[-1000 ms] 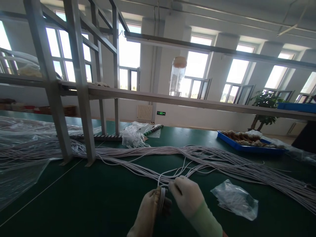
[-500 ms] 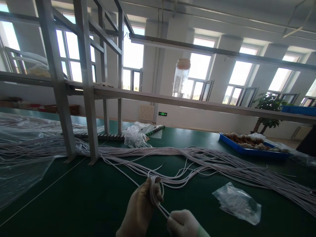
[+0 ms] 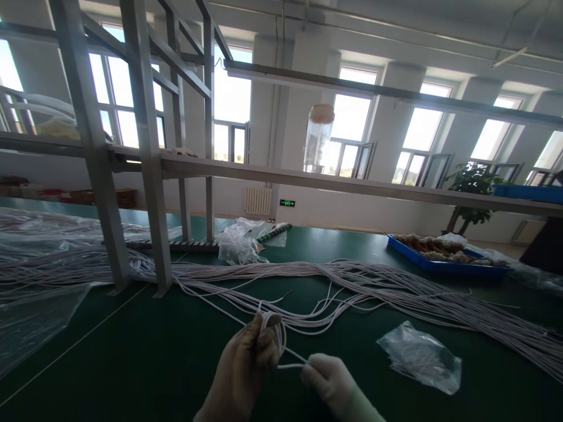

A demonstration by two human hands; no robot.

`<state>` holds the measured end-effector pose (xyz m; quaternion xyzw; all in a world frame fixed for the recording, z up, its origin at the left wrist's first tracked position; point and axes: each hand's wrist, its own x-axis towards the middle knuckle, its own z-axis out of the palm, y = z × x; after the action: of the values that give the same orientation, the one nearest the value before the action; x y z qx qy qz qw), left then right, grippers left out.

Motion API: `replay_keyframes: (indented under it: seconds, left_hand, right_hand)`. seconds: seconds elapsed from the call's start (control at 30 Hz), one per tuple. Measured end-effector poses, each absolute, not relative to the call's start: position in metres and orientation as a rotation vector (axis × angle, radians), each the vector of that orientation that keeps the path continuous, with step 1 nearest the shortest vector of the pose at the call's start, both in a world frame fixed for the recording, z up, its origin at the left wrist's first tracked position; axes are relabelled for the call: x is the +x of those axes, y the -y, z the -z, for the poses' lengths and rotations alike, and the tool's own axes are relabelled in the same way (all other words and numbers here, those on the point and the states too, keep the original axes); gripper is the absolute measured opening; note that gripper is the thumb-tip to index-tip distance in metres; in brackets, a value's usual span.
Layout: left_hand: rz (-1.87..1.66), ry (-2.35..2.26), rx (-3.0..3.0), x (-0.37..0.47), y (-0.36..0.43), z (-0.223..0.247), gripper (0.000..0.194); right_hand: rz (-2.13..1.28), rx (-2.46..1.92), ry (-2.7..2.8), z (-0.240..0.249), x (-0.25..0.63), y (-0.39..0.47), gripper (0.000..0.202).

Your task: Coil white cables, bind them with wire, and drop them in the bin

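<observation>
My left hand [image 3: 248, 357], in a pale glove, is closed around a small coil of white cable [image 3: 281, 340] near the bottom middle. Loops of the coil stand out over its fingers. To the right, my right hand [image 3: 328, 378], also gloved, pinches two strands of the cable that run across from the coil. A short gap separates the hands. Just beyond them a long bundle of white cables [image 3: 303, 269] lies across the green table [image 3: 149, 357], with some strands bowing toward my left hand.
A clear bag of small white pieces [image 3: 420, 357] lies to the right. Farther back are a blue tray [image 3: 435, 266] and crumpled plastic [image 3: 240, 240]. Metal shelf posts [image 3: 153, 234] rise at the left, and a jar [image 3: 319, 138] stands on the shelf [image 3: 264, 173].
My left hand has turned, and the coil now opens toward the right. My right hand has moved slightly right and up with the strands, which now spread apart. The view has shifted a little.
</observation>
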<state>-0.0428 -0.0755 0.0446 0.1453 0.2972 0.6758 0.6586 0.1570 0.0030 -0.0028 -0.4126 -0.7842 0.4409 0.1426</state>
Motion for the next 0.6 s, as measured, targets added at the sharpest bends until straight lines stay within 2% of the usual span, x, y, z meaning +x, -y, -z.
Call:
replay_keyframes:
  seconds: [0.1,0.27,0.4,0.47,0.57,0.6]
  left_hand:
    - [-1.4,-0.78,0.517,-0.049,0.083,-0.05,0.033]
    - [-1.087,-1.218,0.809,-0.048,0.089,-0.065,0.04]
    - [-1.056,-1.277,0.74,-0.033,0.077,-0.058,0.033]
    - [-1.081,-1.27,0.715,-0.024,0.074,-0.055,0.033]
    - [-1.163,-1.385,0.711,-0.019,0.075,-0.055,0.019]
    - [-1.196,-1.436,0.705,-0.019,0.076,-0.056,0.022]
  right_hand:
    - [-1.151,-1.229,2.233,-0.026,0.162,-0.039,0.02]
    - [-0.906,-1.245,2.235,-0.077,0.15,-0.069,0.023]
    - [-0.808,-1.232,2.239,-0.094,0.129,-0.042,0.018]
    - [-0.744,-1.198,2.251,-0.094,0.12,-0.019,0.016]
    - [-0.701,-1.166,2.29,-0.087,0.114,0.015,0.019]
    - [-0.721,-1.174,2.313,-0.083,0.113,0.025,0.019]
